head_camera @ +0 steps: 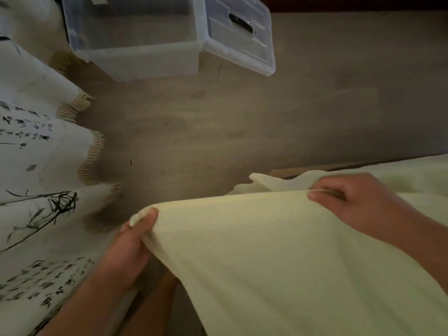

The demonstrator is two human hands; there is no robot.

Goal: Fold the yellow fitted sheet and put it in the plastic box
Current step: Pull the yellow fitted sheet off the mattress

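Note:
The pale yellow fitted sheet (278,258) hangs in front of me, stretched between both hands along its top edge. My left hand (131,241) grips one corner of that edge at the lower left, thumb on top of the cloth. My right hand (351,202) pinches the edge further right, fingers curled over the fold. More of the sheet trails off to the right behind it. The clear plastic box (143,57) stands open on the floor at the top left, well away from both hands.
The box's clear lid (240,32) leans against its right side. A white fringed cloth with black ink writing and bamboo (36,166) hangs along the left. Wooden floor (266,112) lies between the sheet and the box.

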